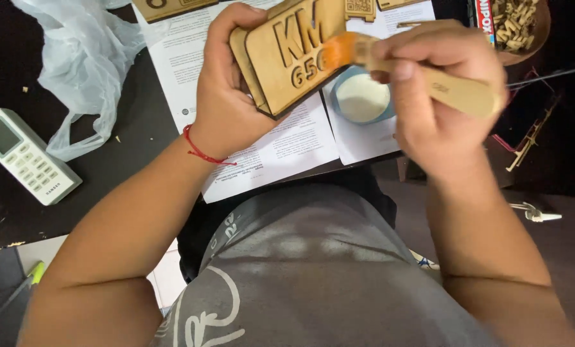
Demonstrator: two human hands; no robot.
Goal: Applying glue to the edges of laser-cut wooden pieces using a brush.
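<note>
My left hand (226,90) grips a light brown wooden plaque (287,54) with raised cut-out characters, holding it tilted above the desk. My right hand (442,96) is closed around the pale wooden handle of a paintbrush (454,90). The brush's orange bristles touch the plaque's face near its right edge. The brush is blurred by motion. A small blue cup (363,96) of white liquid sits on the papers just below the plaque and brush.
White printed sheets (281,144) cover the dark desk (127,148). A white remote control (25,156) and a crumpled clear plastic bag (82,58) lie at left. A bowl of small wooden pieces (515,22) stands at top right. More wooden parts lie at the top edge.
</note>
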